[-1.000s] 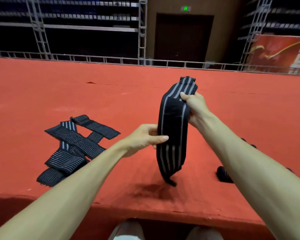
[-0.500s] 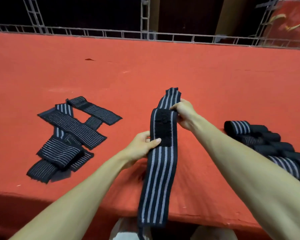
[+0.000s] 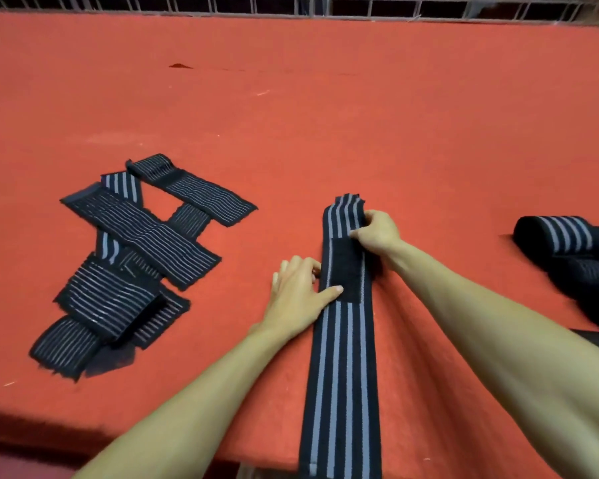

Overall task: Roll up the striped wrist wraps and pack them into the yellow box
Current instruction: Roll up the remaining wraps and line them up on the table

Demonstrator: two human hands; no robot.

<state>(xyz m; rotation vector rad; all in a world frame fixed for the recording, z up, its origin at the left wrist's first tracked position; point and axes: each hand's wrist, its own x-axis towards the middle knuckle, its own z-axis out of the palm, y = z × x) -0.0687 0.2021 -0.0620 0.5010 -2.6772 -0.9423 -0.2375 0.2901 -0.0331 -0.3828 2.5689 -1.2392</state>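
A long black wrist wrap with grey stripes (image 3: 341,368) lies stretched out flat on the red carpeted surface, its near end hanging over the front edge. A black hook-and-loop patch sits on its upper part. My right hand (image 3: 377,235) pinches the wrap's far end, which is folded over. My left hand (image 3: 300,293) rests beside the wrap's left edge, thumb pressed on the patch. Rolled wraps (image 3: 555,236) lie in a heap at the right. The yellow box is not in view.
A pile of several unrolled black striped wraps (image 3: 135,257) lies at the left on the red carpet (image 3: 325,115). The carpet's front edge runs along the bottom. A metal railing (image 3: 325,6) closes the far side.
The wrap, held up in the air a second ago, has come down and now lies flat on the carpet. Both hands came down with it; the view tilted downward.
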